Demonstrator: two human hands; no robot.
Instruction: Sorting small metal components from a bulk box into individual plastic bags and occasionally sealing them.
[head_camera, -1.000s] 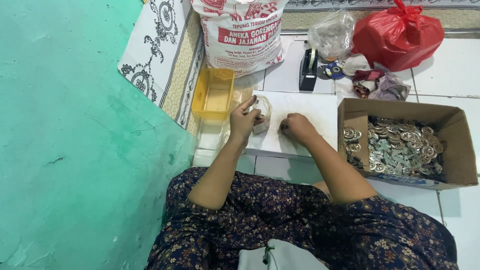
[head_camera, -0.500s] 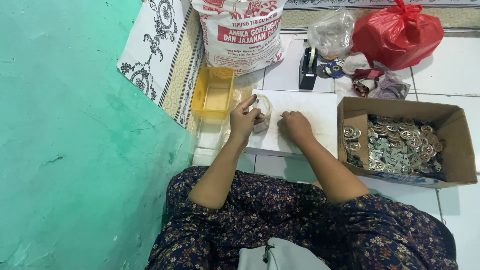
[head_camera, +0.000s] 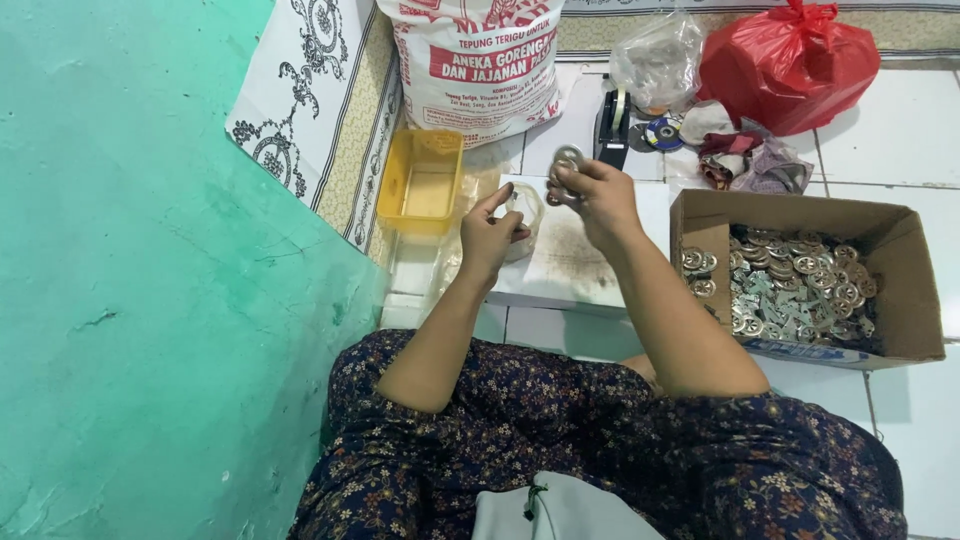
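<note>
My right hand (head_camera: 596, 196) is raised above a white board (head_camera: 585, 262) on the floor and grips a small stack of round silver metal parts (head_camera: 566, 172). My left hand (head_camera: 489, 232) rests at the board's left edge, fingers pinched on a small clear plastic bag (head_camera: 527, 212), forefinger raised. A cardboard box (head_camera: 892, 262) full of several similar silver metal pieces (head_camera: 790, 290) stands to the right of the board.
A yellow plastic tray (head_camera: 421, 183) sits left of the board. Behind stand a printed white sack (head_camera: 477, 60), a black tape dispenser (head_camera: 610, 125), a clear bag (head_camera: 655, 55) and a red plastic bag (head_camera: 790, 62). A green wall (head_camera: 130, 280) runs along the left. Floor is white tile.
My right hand has lifted off the board and moved up and away with the metal parts in it. My left hand stays at the clear bag.
</note>
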